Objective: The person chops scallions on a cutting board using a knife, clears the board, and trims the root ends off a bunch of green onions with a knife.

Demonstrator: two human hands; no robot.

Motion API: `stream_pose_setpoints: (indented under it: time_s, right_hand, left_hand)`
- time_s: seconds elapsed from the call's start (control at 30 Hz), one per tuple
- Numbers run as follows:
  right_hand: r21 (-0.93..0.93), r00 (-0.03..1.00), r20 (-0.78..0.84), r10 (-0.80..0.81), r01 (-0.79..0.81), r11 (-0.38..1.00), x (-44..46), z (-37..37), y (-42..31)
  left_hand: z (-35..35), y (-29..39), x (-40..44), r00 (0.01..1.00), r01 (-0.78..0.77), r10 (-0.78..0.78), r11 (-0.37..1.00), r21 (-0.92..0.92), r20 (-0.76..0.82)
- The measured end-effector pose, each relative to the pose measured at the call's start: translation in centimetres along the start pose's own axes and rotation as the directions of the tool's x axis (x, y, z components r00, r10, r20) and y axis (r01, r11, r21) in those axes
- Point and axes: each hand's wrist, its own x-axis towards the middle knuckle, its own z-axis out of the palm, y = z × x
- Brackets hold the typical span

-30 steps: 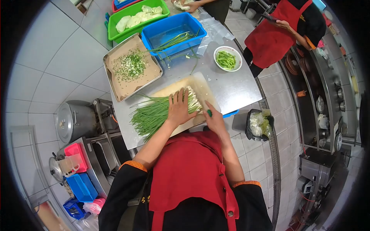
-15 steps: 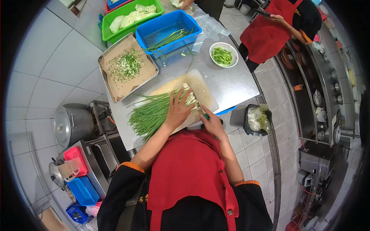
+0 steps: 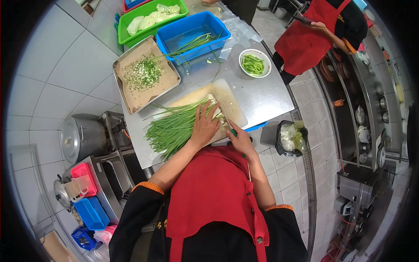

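Note:
A big bunch of green onions [image 3: 172,131] lies across a pale cutting board [image 3: 233,105], its white ends to the right. My left hand [image 3: 205,127] rests on the bunch near those ends, fingers spread over the stalks. Wrapped round the green handle of a knife [image 3: 233,132] is my right hand [image 3: 241,142], just right of the white ends. The blade, seen almost edge-on, stands beside the cut ends. Behind the board, a metal tray [image 3: 144,76] lined with brown paper holds chopped green onion.
Past the board stand a blue basin [image 3: 192,54] with a few stalks, a green basin [image 3: 150,29] with pale leaves and a white bowl [image 3: 254,63] of cut greens. A bin [image 3: 290,139] is right of the table. Another person [image 3: 301,39] holds a dark flat object.
My right hand has moved slightly left with the knife, whose blade now shows beside the white ends. My left hand has shifted a little over the bunch. The view has also shifted slightly.

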Motion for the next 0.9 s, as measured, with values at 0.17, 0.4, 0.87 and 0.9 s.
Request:
stream_pose_setpoints:
  time_s: [0.17,0.4,0.87,0.9]
  right_hand:
    - [-0.006,1.000,-0.017,-0.017,0.017,1.000,0.2,0.3,-0.1]
    - [-0.035,0.983,-0.107,-0.149,0.146,0.989,1.8,1.6,4.1]
    - [0.086,1.000,-0.011,0.025,-0.024,0.996,1.8,0.9,3.2]
    - [0.039,0.996,-0.080,-0.036,0.039,0.998,2.0,1.3,3.9]
  left_hand:
    - [1.1,0.4,-0.1,0.999,0.006,-0.006,1.000,-0.005,-0.045]
    - [1.5,0.0,-0.3,0.996,-0.022,0.023,1.000,0.008,-0.084]
    - [-1.9,-1.7,2.4,0.929,0.257,-0.304,0.940,0.223,0.210]
    - [-2.0,-2.6,2.8,0.886,0.255,-0.311,0.946,0.199,0.345]
